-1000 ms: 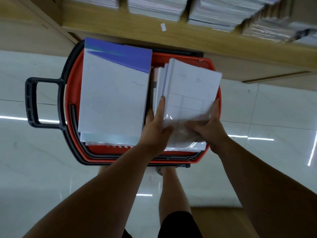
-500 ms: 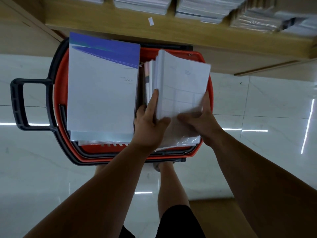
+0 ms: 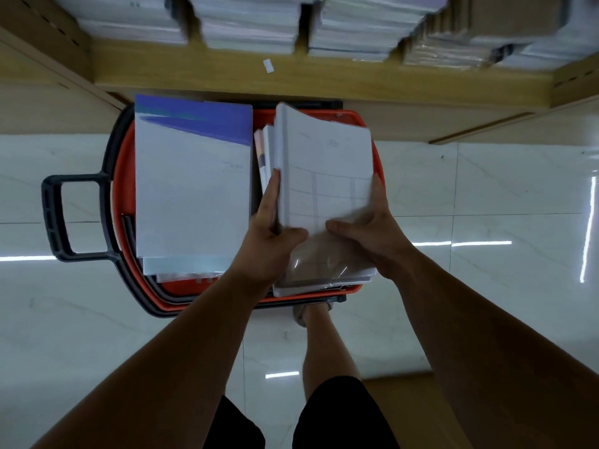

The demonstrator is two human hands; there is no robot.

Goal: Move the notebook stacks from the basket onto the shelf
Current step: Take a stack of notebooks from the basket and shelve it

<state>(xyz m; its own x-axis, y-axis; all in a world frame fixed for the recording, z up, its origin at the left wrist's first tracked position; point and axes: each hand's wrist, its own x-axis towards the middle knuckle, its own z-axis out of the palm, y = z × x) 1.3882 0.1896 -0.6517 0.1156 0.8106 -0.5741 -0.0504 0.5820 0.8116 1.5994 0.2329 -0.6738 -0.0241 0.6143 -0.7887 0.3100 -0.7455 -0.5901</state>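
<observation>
A red basket (image 3: 378, 157) with a black handle stands on the floor below the wooden shelf (image 3: 291, 79). Its left half holds a big stack of white notebooks with a purple band (image 3: 191, 189). On the right, a plastic-wrapped stack of white notebooks (image 3: 327, 176) is tilted up out of the basket. My left hand (image 3: 270, 234) grips its left edge, and my right hand (image 3: 366, 231) holds its right side, thumb on the cover. A few more notebooks stand behind the held stack, partly hidden.
The shelf's board carries several piles of white notebooks (image 3: 249, 24) and wrapped packs (image 3: 453, 50) at the right. A glossy white tile floor (image 3: 486, 205) surrounds the basket. My leg and foot (image 3: 311, 315) stand just behind the basket.
Both hands have lifted the wrapped stack higher, and its far end has tilted up. The view has shifted so more of the shelf shows.
</observation>
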